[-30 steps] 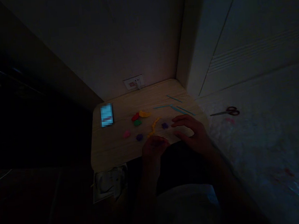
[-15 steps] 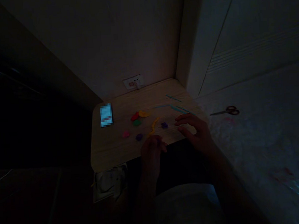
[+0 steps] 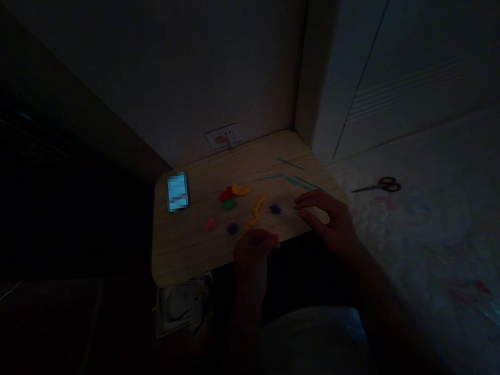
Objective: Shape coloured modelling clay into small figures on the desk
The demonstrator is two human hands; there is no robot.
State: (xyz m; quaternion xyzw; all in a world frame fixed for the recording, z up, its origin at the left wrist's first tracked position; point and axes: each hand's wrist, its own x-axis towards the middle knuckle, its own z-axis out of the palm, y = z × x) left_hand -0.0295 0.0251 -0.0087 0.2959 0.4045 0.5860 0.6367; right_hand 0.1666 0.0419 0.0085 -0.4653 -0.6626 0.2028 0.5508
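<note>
My left hand (image 3: 254,246) is closed over the table's front edge, thumb pressed to the curled fingers; what they hold, if anything, is hidden. Just beyond it lies a lumpy yellow strip of modelling clay (image 3: 256,211). My right hand (image 3: 326,216) hovers at the right side, fingers apart and nothing between them. Nearest to it is a purple clay lump (image 3: 275,209). Another purple lump (image 3: 232,228) and a pink lump (image 3: 210,223) sit to the left. Farther back, red clay (image 3: 226,194), green clay (image 3: 229,204) and yellow clay (image 3: 242,190) lie close together.
Thin blue-green sticks or tools (image 3: 298,182) lie at the table's (image 3: 172,247) right back. A phone with a lit screen (image 3: 177,192) is at the left. Scissors (image 3: 381,186) rest on a pale surface at the right. A tray-like box (image 3: 165,323) stands below the left front corner.
My left hand has closed more, its thumb and fingers drawing together and hiding a dark spot that showed between them. My right hand stays almost still.
</note>
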